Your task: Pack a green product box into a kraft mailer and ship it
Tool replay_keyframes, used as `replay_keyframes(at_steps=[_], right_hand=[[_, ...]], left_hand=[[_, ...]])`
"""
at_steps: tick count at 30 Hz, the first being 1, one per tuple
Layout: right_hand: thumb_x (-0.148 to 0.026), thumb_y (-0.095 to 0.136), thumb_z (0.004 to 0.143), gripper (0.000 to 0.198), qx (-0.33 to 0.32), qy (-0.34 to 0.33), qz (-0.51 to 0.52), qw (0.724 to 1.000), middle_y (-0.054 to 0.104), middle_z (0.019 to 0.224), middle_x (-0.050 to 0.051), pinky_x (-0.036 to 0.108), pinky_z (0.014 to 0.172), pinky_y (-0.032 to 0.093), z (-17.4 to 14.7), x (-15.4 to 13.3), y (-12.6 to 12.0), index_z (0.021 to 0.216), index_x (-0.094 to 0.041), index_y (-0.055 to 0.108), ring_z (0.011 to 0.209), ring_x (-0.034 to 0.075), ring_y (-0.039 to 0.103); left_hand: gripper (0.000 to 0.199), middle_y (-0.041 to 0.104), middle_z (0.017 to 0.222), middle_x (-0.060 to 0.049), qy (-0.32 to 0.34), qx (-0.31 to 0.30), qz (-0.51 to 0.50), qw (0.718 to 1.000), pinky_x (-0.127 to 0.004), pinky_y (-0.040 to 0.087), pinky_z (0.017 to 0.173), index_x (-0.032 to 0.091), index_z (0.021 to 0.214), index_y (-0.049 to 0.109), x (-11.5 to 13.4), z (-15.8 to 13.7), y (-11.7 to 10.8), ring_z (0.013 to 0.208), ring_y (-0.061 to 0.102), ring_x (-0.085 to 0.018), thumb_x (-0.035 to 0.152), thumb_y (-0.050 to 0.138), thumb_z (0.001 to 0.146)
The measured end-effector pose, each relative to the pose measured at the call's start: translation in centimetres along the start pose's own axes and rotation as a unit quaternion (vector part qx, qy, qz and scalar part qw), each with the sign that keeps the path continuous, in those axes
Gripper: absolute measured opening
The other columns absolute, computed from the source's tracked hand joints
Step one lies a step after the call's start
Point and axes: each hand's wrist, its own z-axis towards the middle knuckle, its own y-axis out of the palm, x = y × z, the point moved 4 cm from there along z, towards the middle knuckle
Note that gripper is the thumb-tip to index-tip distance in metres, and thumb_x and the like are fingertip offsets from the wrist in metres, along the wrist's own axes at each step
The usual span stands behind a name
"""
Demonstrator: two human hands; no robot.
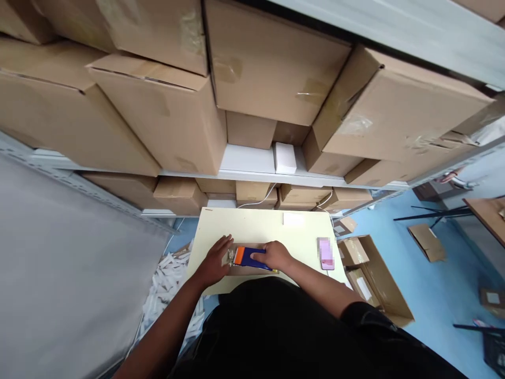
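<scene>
Low on the table [252, 223], close to my body, lies a flat brown cardboard piece or box [246, 270]. Over it is a flat dark-blue object with an orange end [246, 256]; its exact kind is unclear. My right hand [276, 255] grips its right part, thumb on top and fingers partly hidden. My left hand [216, 261] rests at the cardboard's left end, fingers stretched out and holding nothing. Something clear and shiny, perhaps plastic or tape [231, 257], shows between my left fingers and the orange end.
A phone [325, 253] lies at the table's right, and a white stack [292, 219] towards the back. Shelves with large cartons [276, 68] rise ahead. White paper strips [161, 289] heap on the floor at left; an open carton [381, 273] stands at right.
</scene>
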Motion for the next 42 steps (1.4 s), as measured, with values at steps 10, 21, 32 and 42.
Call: replay_keyframes(at_steps=[10, 21, 32, 42], right_hand=[[-0.084, 0.06, 0.083, 0.068, -0.041, -0.005, -0.003, 0.999, 0.081, 0.097, 0.01, 0.028, 0.069, 0.046, 1.6, 0.5, -1.2, 0.102, -0.022, 0.083, 0.088, 0.025, 0.074], [-0.074, 0.072, 0.077, 0.054, 0.001, 0.038, 0.094, 0.995, 0.068, 0.06, 0.004, 0.029, 0.057, 0.036, -2.7, 13.0, -4.4, 0.061, -0.022, 0.071, 0.059, 0.019, 0.061], [-0.071, 0.072, 0.078, 0.051, -0.007, 0.109, 0.075, 0.991, 0.072, 0.068, 0.009, 0.03, 0.059, 0.038, -3.0, 22.4, -2.5, 0.067, -0.021, 0.071, 0.064, 0.021, 0.064], [-0.051, 0.085, 0.071, 0.036, -0.09, 0.252, 0.331, 0.905, 0.074, 0.068, 0.005, 0.028, 0.062, 0.051, 2.5, 21.1, 1.3, 0.069, -0.016, 0.074, 0.063, 0.019, 0.067]], left_hand=[[0.109, 0.028, 0.17, -0.023, 0.063, 0.025, 0.121, 0.99, -0.06, 0.021, 0.127, 0.013, 0.165, 0.032, 2.3, 0.2, 2.7, 0.157, 0.029, -0.043, 0.076, 0.065, 0.083], [0.111, 0.026, 0.171, -0.022, 0.037, -0.014, 0.124, 0.991, -0.056, 0.02, 0.128, 0.013, 0.165, 0.033, 2.8, 0.4, 2.1, 0.157, 0.029, -0.04, 0.075, 0.069, 0.08], [0.114, 0.025, 0.171, -0.023, 0.032, -0.031, 0.137, 0.99, -0.055, 0.022, 0.128, 0.012, 0.166, 0.027, 3.1, 0.7, 2.3, 0.158, 0.027, -0.039, 0.073, 0.071, 0.081], [0.118, 0.021, 0.172, -0.024, 0.045, -0.01, 0.122, 0.991, -0.054, 0.028, 0.127, 0.011, 0.168, 0.017, 2.4, 0.6, 2.8, 0.159, 0.025, -0.041, 0.068, 0.073, 0.081]])
